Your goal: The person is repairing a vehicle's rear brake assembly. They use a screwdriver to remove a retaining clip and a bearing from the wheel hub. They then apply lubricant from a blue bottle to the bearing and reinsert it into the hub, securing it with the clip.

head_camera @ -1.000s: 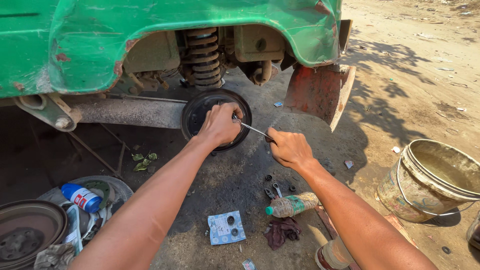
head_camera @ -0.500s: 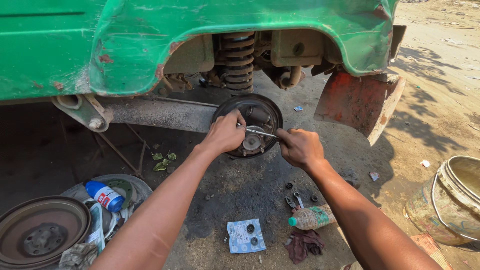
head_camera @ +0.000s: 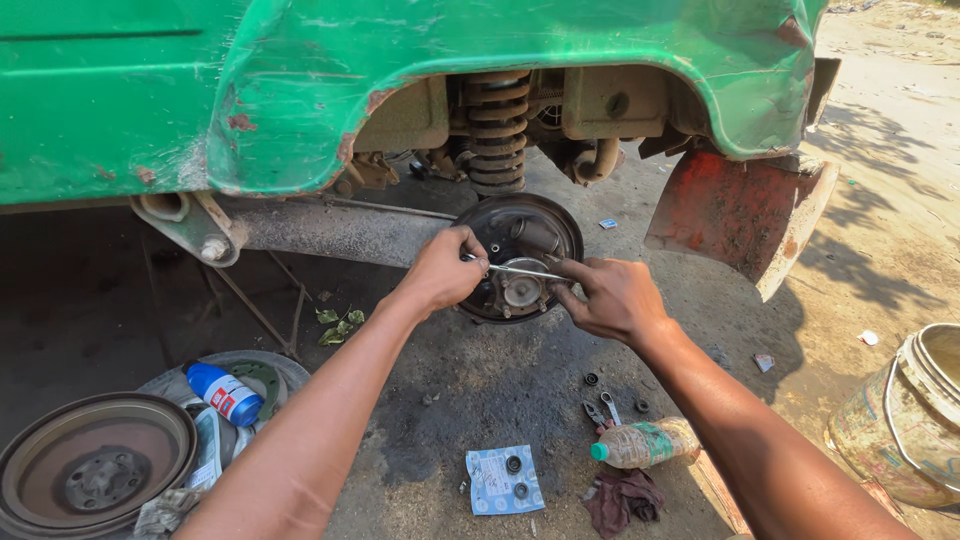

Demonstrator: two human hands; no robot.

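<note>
Compared with the frame half a second earlier, the view has shifted: the round dark metal brake backing plate [head_camera: 520, 258] now sits nearer the centre of the frame, the dented cream plastic bucket [head_camera: 900, 420] appears farther toward the lower right edge, and both hands remain on the same tool at the plate. The left hand [head_camera: 445, 270] is closed in a grasp around the left end of the thin silver metal rod [head_camera: 520, 270], which lies nearly level across the plate's hub. The right hand [head_camera: 610, 298] pinches the rod's right end between thumb and fingers. The plate hangs under the green dented wheel arch [head_camera: 480, 50], below the rusty coil spring [head_camera: 495, 130], with the rust-red mud flap [head_camera: 740, 215] to its right. Open ground lies beneath the forearms, in the lower centre. Its left edge is bounded by the grey brake drum [head_camera: 95, 465] and the blue-and-white plastic bottle [head_camera: 225, 393]; its lower edge by the pale blue parts packet [head_camera: 503, 480], the clear plastic bottle with teal cap [head_camera: 645, 442] and the dark red rag [head_camera: 620, 497].
</note>
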